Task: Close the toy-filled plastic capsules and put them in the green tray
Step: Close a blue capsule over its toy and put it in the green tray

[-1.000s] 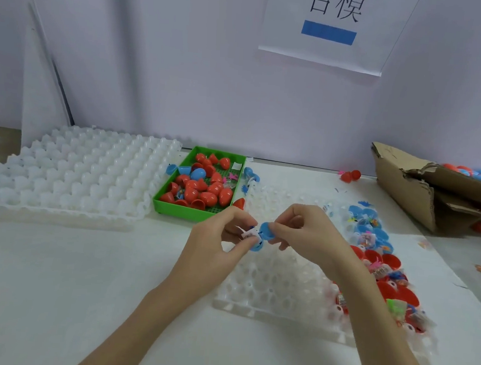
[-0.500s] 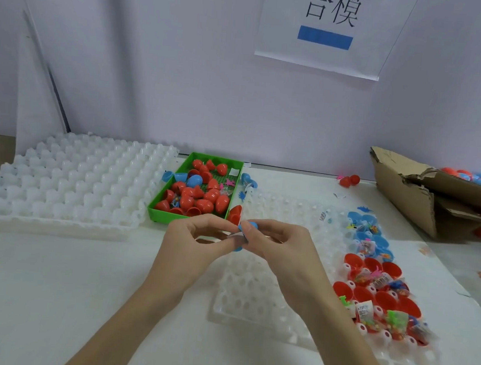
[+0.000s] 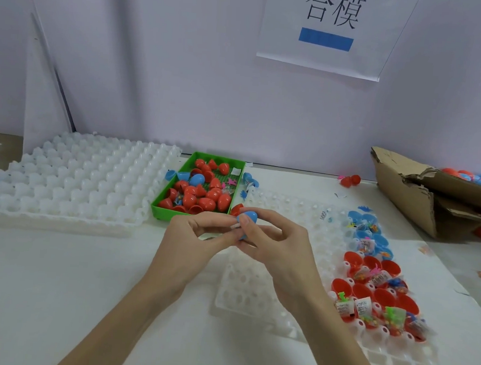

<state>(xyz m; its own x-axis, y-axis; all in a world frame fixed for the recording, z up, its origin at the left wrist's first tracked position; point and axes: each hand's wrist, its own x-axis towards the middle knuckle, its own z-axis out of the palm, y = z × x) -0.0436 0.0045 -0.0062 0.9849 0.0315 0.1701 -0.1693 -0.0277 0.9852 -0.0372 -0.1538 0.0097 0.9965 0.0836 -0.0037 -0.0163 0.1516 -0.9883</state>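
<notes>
Both hands meet at the centre of the head view over the table. My left hand (image 3: pixel 200 236) and my right hand (image 3: pixel 275 242) pinch one blue capsule (image 3: pixel 247 219) between their fingertips; a bit of white wrapper shows at its seam. Just behind them stands the green tray (image 3: pixel 162 208), holding several red capsules and a blue one (image 3: pixel 196 179). On the right, open red capsule halves (image 3: pixel 379 300) and blue halves (image 3: pixel 373 239) with toy packets sit in a white dimpled holder (image 3: pixel 253 293).
A large white dimpled holder (image 3: pixel 70 177) lies to the left of the green tray. A torn cardboard box (image 3: pixel 411 193) with more capsules stands at the far right. Two red pieces (image 3: pixel 350 180) lie near the back wall. Loose blue halves (image 3: pixel 249 180) lie beside the tray.
Both hands have moved left and toward the green tray with the blue capsule, and its two halves have been pressed closer together. The camera has tilted slightly.
</notes>
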